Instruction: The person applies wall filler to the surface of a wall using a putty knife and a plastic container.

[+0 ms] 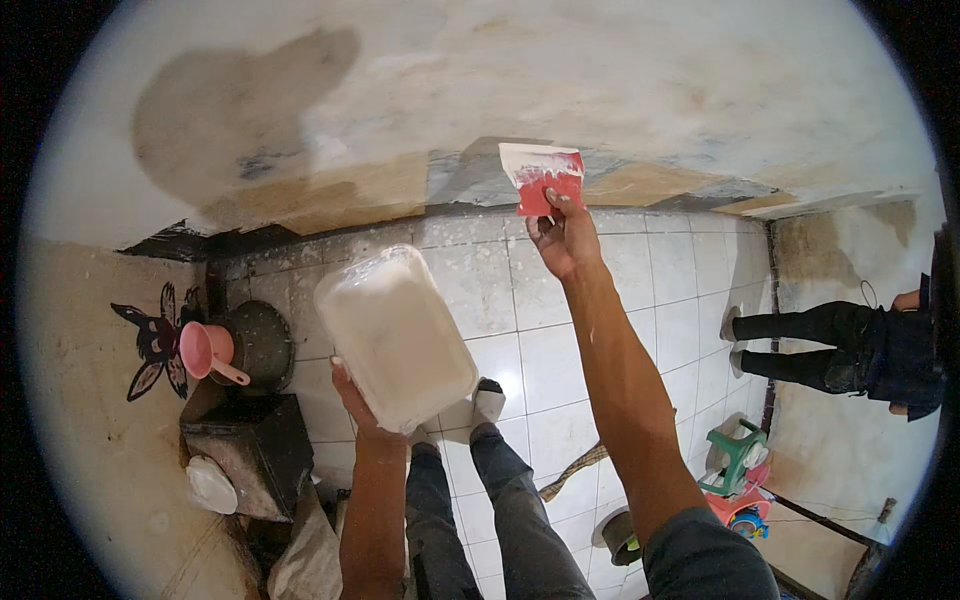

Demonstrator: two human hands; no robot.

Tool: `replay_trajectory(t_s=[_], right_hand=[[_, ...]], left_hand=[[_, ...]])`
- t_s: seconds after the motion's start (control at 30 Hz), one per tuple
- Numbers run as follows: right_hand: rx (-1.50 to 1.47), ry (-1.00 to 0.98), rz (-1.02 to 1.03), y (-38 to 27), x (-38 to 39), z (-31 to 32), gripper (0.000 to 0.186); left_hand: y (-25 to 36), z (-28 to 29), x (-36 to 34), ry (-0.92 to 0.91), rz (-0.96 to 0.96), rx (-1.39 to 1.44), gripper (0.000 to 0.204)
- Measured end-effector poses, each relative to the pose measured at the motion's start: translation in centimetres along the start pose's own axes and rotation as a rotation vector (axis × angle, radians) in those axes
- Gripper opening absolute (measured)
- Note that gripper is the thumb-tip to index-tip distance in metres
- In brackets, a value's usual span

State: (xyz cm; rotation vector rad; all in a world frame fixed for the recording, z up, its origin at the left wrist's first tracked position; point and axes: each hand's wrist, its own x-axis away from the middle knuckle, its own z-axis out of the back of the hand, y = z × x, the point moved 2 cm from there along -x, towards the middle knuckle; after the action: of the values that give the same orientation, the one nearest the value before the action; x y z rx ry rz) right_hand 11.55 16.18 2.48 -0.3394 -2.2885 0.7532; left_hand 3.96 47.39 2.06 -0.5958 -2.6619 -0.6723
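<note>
My left hand (362, 402) grips the near-left edge of a rectangular whitish plastic tub (400, 340), its fingers partly hidden beneath. Smooth white paste or filler seems to coat the tub. In my right hand (566, 235) is a flat red scraper (550, 190), pinched between thumb and fingers. White paste covers the scraper's far edge and part of its face. The scraper is raised before the lower part of the wall (620, 100), which is patchy with white, tan and grey areas. Whether it touches the wall I cannot tell.
Splattered white floor tiles (545, 365) lie below. At left are a pink dipper (207, 350), a dark round basin (262, 345) and a black box (250, 450). A green stool (738, 450) and a dark bucket (620, 538) are at lower right. Another person (840, 345) stands at right.
</note>
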Motion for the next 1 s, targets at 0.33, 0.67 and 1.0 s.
replay_trajectory(t_s=[0.33,0.67,1.0], right_hand=[[0.013,-0.181,0.247,-8.3,-3.4,-10.4,0.011],[0.191,-0.071,0.103,-4.3,0.8,0.0,0.025],[0.161,-0.031,-0.072,0.9,-5.1,-0.5,0.021]], left_hand=[[-1.2,-0.6,0.7,0.111,-0.050,-0.061,0.083],[-1.6,-1.6,1.1,0.120,-0.040,-0.043,0.083],[-2.3,1.2,1.6,0.190,-0.057,-0.039,0.084]])
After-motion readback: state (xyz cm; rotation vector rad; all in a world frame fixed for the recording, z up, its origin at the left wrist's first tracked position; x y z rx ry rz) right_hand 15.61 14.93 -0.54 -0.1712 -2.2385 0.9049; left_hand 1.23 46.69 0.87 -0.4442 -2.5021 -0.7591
